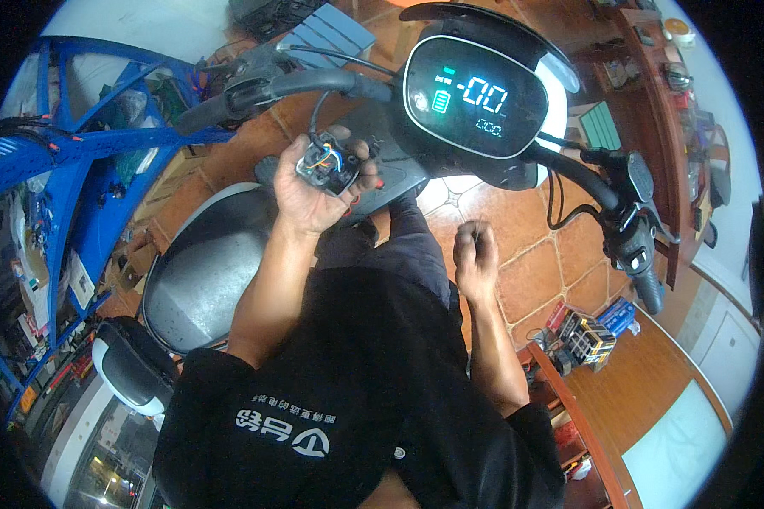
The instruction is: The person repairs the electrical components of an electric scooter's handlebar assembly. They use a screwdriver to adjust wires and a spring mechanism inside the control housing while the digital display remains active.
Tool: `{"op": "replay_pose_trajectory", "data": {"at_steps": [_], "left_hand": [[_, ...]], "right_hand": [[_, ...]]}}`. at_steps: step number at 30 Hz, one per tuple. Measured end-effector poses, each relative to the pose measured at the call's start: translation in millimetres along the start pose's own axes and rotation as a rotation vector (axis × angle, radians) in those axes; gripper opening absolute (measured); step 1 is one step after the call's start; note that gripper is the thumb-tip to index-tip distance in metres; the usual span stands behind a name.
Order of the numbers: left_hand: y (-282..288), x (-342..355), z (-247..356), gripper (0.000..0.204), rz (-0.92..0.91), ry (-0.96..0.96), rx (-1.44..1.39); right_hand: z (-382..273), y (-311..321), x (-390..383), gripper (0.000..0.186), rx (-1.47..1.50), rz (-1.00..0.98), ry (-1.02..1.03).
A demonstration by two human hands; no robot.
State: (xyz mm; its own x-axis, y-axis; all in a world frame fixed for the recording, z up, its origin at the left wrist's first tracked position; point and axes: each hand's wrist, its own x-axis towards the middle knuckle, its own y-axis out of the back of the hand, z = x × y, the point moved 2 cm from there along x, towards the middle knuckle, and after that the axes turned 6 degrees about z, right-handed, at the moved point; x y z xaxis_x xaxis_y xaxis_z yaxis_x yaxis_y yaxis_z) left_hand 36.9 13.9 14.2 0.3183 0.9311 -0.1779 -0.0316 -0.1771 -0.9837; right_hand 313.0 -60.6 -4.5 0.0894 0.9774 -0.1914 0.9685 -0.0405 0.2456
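Note:
In my left hand (301, 199) lies an opened handlebar switch housing (329, 166), with thin coloured wires showing inside it. My fingers are wrapped round its sides, and a black cable runs from it up toward the handlebar (314, 82). A small red part shows beside the fingertips. My right hand (477, 259) is held apart, over the tiled floor, its fingers curled closed. Whatever it may hold is hidden. Ahead of both hands is the scooter's lit display (475, 97). The right grip (645, 284) still carries its controls and brake lever.
A black scooter seat (204, 267) is to my left, before a blue metal rack (72, 195) full of parts. Small boxes (586, 337) stand on a wooden desk (645, 386) at the right. Shelves (654, 127) line the far right.

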Motion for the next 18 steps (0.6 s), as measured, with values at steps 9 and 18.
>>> {"op": "replay_pose_trajectory", "data": {"at_steps": [9, 18], "left_hand": [[-1, -18, 27, 0.059, 0.110, 0.041, 0.180], [8, -17, 48, 0.062, 0.123, -0.008, 0.287]], "right_hand": [[169, -50, 44, 0.035, -0.276, 0.108, -0.271], [183, -48, 44, 0.037, -0.627, -0.115, -0.245]]}}
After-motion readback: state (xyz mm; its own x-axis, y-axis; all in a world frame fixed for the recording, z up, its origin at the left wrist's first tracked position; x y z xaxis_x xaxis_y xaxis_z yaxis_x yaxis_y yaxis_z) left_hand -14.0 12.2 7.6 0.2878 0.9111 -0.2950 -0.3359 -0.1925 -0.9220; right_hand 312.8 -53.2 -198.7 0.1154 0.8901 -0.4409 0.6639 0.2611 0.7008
